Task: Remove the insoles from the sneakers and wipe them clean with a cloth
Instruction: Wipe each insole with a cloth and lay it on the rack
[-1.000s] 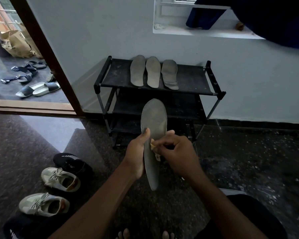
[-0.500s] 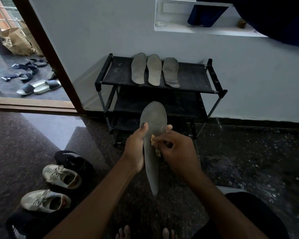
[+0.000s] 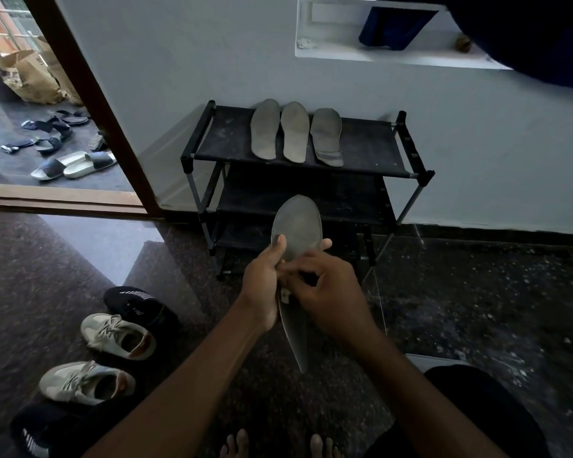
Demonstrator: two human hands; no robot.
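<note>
I hold a grey insole (image 3: 298, 226) upright in front of me, toe end up. My left hand (image 3: 262, 285) grips its left edge at the middle, thumb on the front face. My right hand (image 3: 328, 292) pinches a small pale cloth (image 3: 284, 294) against the insole's middle; most of the cloth is hidden under my fingers. Three more grey insoles (image 3: 295, 132) lie side by side on the top shelf of a black shoe rack (image 3: 377, 150). Two pale sneakers (image 3: 116, 335) (image 3: 83, 383) sit on the floor at lower left.
Black shoes (image 3: 139, 305) (image 3: 33, 431) lie beside the sneakers. The rack stands against a white wall. An open doorway at left shows sandals (image 3: 73, 163) and paper bags (image 3: 30, 77). My bare toes (image 3: 239, 444) show at the bottom edge, with a dark-clothed knee (image 3: 477, 408) at lower right.
My right hand with the cloth has slid a little down and left across the insole. The insole has stayed upright in my left hand.
</note>
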